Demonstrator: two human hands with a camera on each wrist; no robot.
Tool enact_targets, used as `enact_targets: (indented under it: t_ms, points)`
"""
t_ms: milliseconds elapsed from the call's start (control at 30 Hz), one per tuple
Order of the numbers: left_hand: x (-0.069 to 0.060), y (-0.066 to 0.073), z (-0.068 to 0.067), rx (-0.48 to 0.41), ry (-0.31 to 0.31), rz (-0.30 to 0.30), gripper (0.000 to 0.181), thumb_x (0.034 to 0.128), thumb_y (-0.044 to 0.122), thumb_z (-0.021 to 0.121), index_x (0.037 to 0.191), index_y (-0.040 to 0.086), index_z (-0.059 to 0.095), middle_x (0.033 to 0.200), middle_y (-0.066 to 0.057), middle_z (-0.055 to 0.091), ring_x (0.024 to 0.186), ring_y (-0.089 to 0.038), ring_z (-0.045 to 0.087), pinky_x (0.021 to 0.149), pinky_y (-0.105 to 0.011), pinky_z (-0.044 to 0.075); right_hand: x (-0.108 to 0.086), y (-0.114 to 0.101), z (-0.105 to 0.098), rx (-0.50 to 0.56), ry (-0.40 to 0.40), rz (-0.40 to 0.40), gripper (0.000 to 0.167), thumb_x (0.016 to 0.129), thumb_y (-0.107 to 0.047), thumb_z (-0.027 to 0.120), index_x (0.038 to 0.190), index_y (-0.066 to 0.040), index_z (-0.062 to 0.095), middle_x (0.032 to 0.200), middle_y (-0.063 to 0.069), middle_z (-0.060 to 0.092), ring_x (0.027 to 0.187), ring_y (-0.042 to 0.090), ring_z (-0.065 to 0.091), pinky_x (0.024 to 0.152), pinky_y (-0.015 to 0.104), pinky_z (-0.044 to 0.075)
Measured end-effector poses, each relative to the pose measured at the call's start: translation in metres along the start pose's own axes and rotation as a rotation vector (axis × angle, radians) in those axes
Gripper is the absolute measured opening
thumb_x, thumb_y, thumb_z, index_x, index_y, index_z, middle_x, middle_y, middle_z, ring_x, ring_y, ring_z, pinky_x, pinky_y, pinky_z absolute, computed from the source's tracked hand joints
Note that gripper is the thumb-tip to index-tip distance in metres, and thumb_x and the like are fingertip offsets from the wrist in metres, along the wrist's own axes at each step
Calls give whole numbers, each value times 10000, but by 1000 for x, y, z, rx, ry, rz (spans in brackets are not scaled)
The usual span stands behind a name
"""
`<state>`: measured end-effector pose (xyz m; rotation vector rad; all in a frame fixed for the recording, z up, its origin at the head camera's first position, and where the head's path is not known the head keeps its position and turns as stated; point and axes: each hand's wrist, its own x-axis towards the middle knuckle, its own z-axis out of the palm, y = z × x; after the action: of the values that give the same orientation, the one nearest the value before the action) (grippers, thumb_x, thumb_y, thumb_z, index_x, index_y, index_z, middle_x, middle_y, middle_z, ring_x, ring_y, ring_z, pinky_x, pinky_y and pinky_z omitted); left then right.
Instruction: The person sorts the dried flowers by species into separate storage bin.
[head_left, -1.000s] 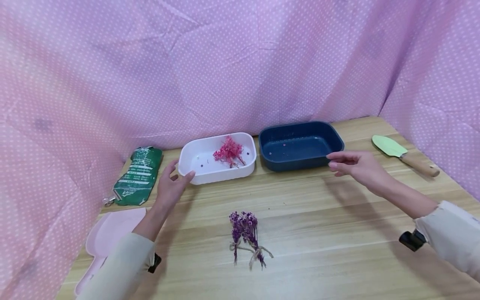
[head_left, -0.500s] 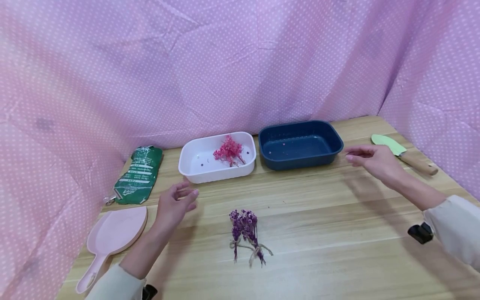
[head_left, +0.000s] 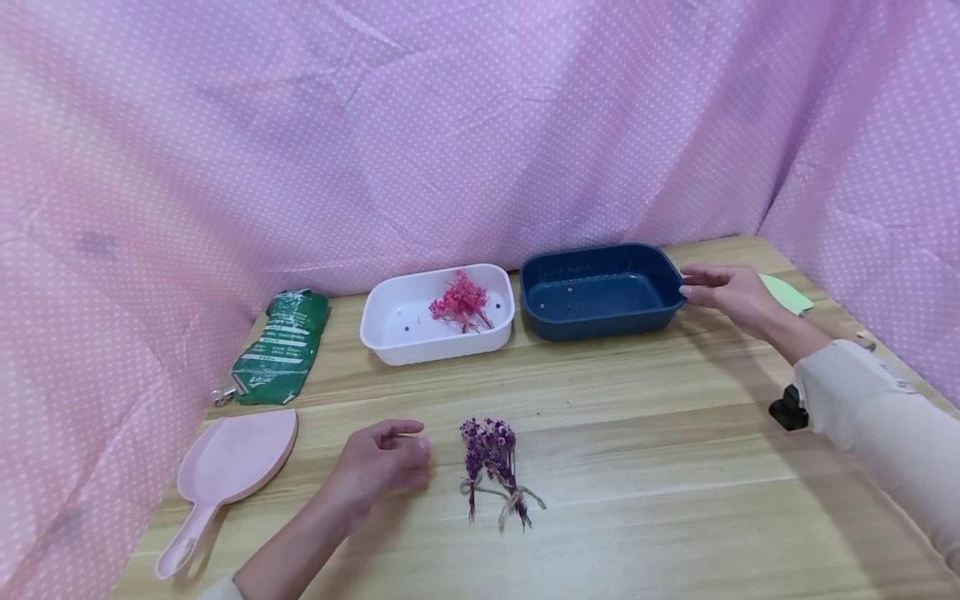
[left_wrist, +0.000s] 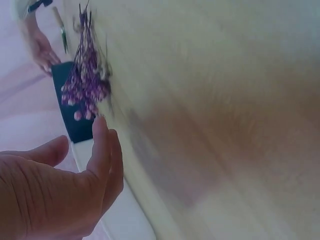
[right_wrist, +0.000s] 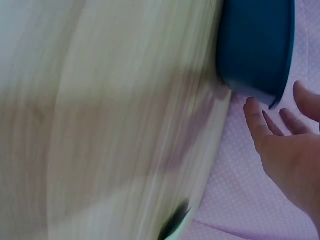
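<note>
My left hand [head_left: 378, 467] hovers over the table just left of two small bunches of dried purple flowers [head_left: 491, 454] tied with twine. Its fingers are loosely bent and hold nothing; in the left wrist view the purple flowers [left_wrist: 87, 82] appear beyond the fingertips. At the right end of the dark blue planter box [head_left: 600, 327] is my right hand [head_left: 731, 296]. In the right wrist view its fingers [right_wrist: 257, 120] spread close to the end of the blue planter box [right_wrist: 255, 50]; whether they touch it I cannot tell. Pink dried flowers [head_left: 460, 300] lie inside the white planter box [head_left: 438, 352].
A green printed bag [head_left: 281, 350] lies at the far left, with a pink dustpan-shaped scoop [head_left: 236, 454] nearer. Behind my right forearm is a trowel with a light green blade [head_left: 785, 293], partly hidden. A pink dotted cloth [head_left: 450, 133] hangs behind the wooden table [head_left: 622, 508].
My left hand has left the white planter box and come nearer and rightward to the purple flowers. My right hand drew away from the blue planter box, then came back to its right end.
</note>
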<state>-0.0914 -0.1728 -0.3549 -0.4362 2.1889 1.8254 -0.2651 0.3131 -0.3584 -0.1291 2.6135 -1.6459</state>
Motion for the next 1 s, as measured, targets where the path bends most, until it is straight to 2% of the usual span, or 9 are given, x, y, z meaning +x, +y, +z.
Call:
enact_targets:
  t_ms: [133, 233, 367, 467, 567, 633, 800, 900, 1000]
  points:
    - [-4, -7, 10, 51, -34, 9, 411, 845, 18, 694, 1217, -88, 555, 960, -177, 634, 774, -256, 656, 694, -413, 586, 1, 3, 7, 102, 8, -6, 623, 926, -165, 652, 1399, 128, 372, 951, -220, 649, 849, -88, 603, 747, 107, 498]
    - [-6, -11, 19, 122, -63, 45, 451, 821, 76, 743, 1193, -102, 559, 918, -154, 630, 721, -230, 657, 665, -388, 588, 1, 2, 9, 164, 6, -9, 635, 929, -109, 635, 1404, 164, 314, 904, -232, 651, 812, -90, 612, 728, 99, 500]
    - [-6, -14, 34, 298, -53, 133, 503, 761, 204, 817, 1118, -81, 605, 843, -100, 615, 613, -188, 636, 594, -334, 567, 1, 0, 11, 187, 10, -2, 637, 928, -92, 630, 1408, 167, 299, 887, -240, 648, 801, -90, 616, 717, 96, 501]
    - [-3, -18, 42, 477, -8, 216, 497, 712, 280, 850, 1036, -32, 641, 824, -57, 592, 641, -153, 579, 607, -291, 510, 3, 1, 11, 182, 6, 1, 640, 927, -96, 633, 1408, 166, 302, 895, -246, 644, 808, -97, 613, 722, 94, 499]
    - [-1, -21, 46, 615, 21, 297, 422, 700, 232, 854, 980, -5, 645, 819, -36, 565, 710, -150, 514, 656, -289, 477, 4, 2, 11, 159, -1, 5, 636, 931, -114, 633, 1409, 158, 313, 904, -244, 642, 817, -106, 606, 729, 87, 492]
    - [0, -21, 45, 669, 25, 354, 340, 708, 137, 835, 951, -4, 644, 814, -30, 558, 726, -149, 505, 673, -289, 481, 4, 2, 10, 126, 0, 10, 623, 934, -137, 634, 1409, 139, 339, 911, -241, 639, 826, -114, 598, 732, 81, 485]
    - [3, -16, 38, 643, -28, 391, 225, 712, -77, 718, 922, -29, 655, 761, -35, 577, 677, -133, 526, 622, -250, 508, 3, 0, 9, 35, 16, 25, 625, 924, -228, 660, 1408, 74, 407, 925, -248, 623, 842, -135, 574, 747, 73, 472]
    - [3, -13, 33, 586, -35, 347, 270, 709, -107, 684, 971, -45, 660, 771, -41, 595, 673, -126, 545, 595, -220, 509, 3, 0, 9, 20, 23, 25, 633, 914, -247, 672, 1406, 63, 421, 925, -254, 621, 841, -143, 567, 748, 71, 470]
    - [0, -8, 29, 530, -16, 303, 310, 724, -112, 689, 1025, -43, 656, 813, -54, 621, 698, -131, 577, 596, -213, 524, 3, 0, 10, 64, 17, 24, 633, 916, -213, 669, 1402, 91, 401, 938, -231, 638, 844, -133, 577, 744, 78, 479]
